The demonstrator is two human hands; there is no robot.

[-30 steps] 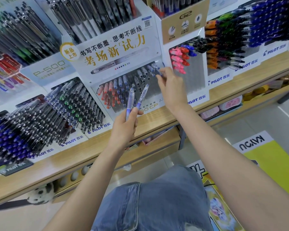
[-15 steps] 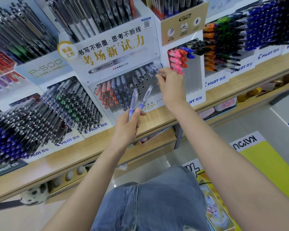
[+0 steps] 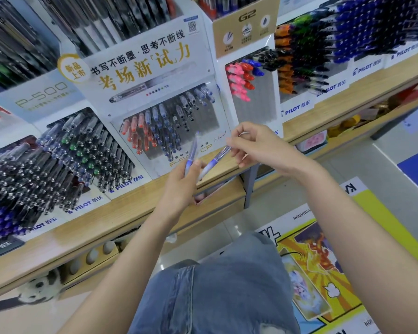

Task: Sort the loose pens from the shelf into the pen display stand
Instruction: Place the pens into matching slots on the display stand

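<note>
Along the wooden shelf [image 3: 135, 213] stand crowded pen racks [image 3: 58, 165], and in the middle sits the white pen display stand [image 3: 140, 59], its slots holding red, blue and black pens. In front of it, over the shelf's front edge, the left hand [image 3: 181, 186] grips two pens [image 3: 188, 166] by their blue lower ends: an upright pen [image 3: 194, 150] and a slanted pen [image 3: 219, 156] leaning right. The right hand [image 3: 258, 145], fingers curled, pinches the slanted pen's clear upper end.
</note>
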